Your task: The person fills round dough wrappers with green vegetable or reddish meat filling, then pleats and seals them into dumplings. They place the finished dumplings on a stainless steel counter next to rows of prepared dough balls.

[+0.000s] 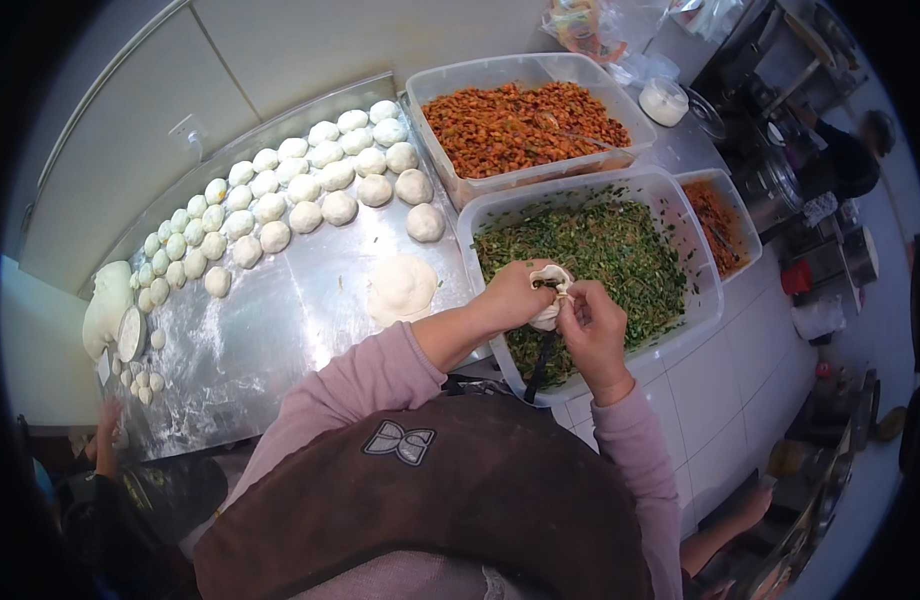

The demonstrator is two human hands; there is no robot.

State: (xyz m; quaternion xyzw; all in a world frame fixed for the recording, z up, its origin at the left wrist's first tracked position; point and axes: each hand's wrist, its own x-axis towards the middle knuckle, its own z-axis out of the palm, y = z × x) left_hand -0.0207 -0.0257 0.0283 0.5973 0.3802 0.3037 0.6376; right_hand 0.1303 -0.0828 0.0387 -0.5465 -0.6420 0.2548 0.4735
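Observation:
My left hand (514,295) cups a dough wrapper (544,318) with dark green filling in its open top, above a plastic tub (704,259) of chopped green filling (602,247). The fingertips of my right hand (596,324) pinch the wrapper's rim from the right side. Below the wrapper, a dark handle (539,367) leans in the tub. A flat round of dough (402,289) lies on the floured metal worktop (310,300), left of my left forearm. Rows of round filled dough balls (339,208) cover the worktop's back part.
Behind stands a tub of reddish-brown filling (520,120), with a smaller one (709,225) at right. A large dough lump (107,304) and small dough pieces (143,382) lie at far left, near another person's hand (109,420). Another person (850,157) stands at upper right; a third person's arm (730,517) shows lower right.

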